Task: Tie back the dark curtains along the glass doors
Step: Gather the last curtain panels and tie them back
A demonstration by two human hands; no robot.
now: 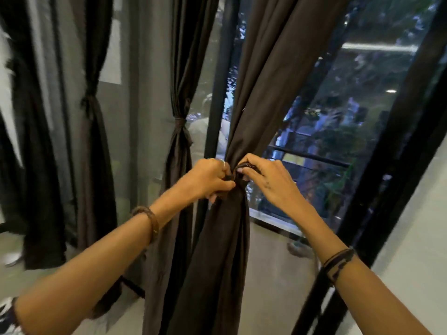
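Observation:
A dark brown curtain [261,76] hangs in front of me, gathered into a narrow waist at mid-height. My left hand [208,180] grips the bunched cloth from the left, fingers curled. My right hand [266,180] pinches a dark tie strip [246,166] that loops over the top of the gathered part. The two hands almost touch at the waist. Below them the curtain falls in one thick fold [217,274].
Two more dark curtains, one in the middle [180,122] and one at the left [90,102], hang tied at their waists. Black door frames [387,165] and glass panes [338,112] run behind. A white wall [416,238] stands at the right.

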